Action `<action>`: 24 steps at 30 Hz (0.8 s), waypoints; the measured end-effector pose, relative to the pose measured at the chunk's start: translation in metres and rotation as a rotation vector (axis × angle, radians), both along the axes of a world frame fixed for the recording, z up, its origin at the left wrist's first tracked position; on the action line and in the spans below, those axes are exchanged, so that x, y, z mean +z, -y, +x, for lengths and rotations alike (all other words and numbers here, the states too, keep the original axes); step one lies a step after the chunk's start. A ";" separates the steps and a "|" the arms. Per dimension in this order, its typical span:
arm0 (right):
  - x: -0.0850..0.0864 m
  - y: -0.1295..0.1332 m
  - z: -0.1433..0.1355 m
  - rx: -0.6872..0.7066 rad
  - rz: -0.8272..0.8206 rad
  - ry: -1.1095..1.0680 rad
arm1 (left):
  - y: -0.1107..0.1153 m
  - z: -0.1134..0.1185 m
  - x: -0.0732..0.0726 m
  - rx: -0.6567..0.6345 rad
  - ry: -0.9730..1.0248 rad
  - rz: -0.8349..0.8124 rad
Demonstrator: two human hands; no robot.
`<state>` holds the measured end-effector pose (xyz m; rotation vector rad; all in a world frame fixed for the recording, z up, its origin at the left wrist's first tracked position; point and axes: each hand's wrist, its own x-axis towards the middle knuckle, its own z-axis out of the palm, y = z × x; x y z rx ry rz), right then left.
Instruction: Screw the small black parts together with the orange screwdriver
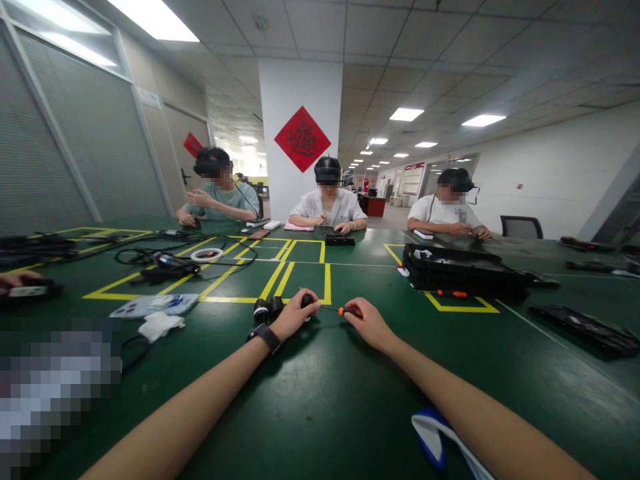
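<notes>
My left hand (295, 319), with a dark watch on its wrist, is closed around a small black part (306, 301). The fingers cover most of that part. In my closed right hand (371, 323) is a screwdriver (342, 311) with an orange and black handle. Its thin shaft points left at the black part; whether the tip touches it I cannot tell. Two black cylindrical pieces, one nearer (261, 311) and one beside it (276, 307), stand on the green table (300, 413) just left of my left hand.
Stacked black trays (460, 267) and a flat black panel (585, 328) lie to the right. Cables (235, 260), a phone (150, 305) and a crumpled tissue (161, 325) are on the left. A blue-and-white strap (430, 433) lies near my right forearm. Several people sit around the table.
</notes>
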<state>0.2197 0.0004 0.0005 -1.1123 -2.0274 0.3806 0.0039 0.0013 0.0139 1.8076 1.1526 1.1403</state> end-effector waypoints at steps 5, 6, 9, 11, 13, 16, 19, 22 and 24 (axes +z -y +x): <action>0.002 0.000 0.000 0.030 0.019 0.048 | -0.001 -0.001 -0.001 0.005 -0.010 0.013; 0.002 0.001 0.001 0.035 0.025 0.044 | -0.002 -0.001 -0.002 0.003 -0.007 0.017; 0.004 0.003 0.002 0.050 0.036 0.024 | -0.004 -0.002 -0.004 -0.005 0.003 0.022; 0.004 0.004 0.002 0.073 0.023 0.014 | -0.005 -0.002 -0.005 -0.006 0.008 0.018; 0.004 0.004 0.002 0.090 0.001 0.005 | -0.005 -0.002 -0.005 -0.012 0.012 0.010; 0.002 0.003 0.001 0.070 -0.021 -0.002 | -0.004 -0.001 -0.004 -0.021 0.014 0.009; 0.002 0.001 0.001 0.054 -0.004 0.021 | -0.004 -0.002 -0.004 -0.015 0.009 0.019; 0.003 0.002 0.002 0.069 0.016 0.028 | -0.004 -0.003 -0.005 -0.001 -0.003 0.029; 0.003 0.003 0.002 0.073 0.016 0.010 | -0.005 -0.003 -0.006 0.001 -0.006 0.032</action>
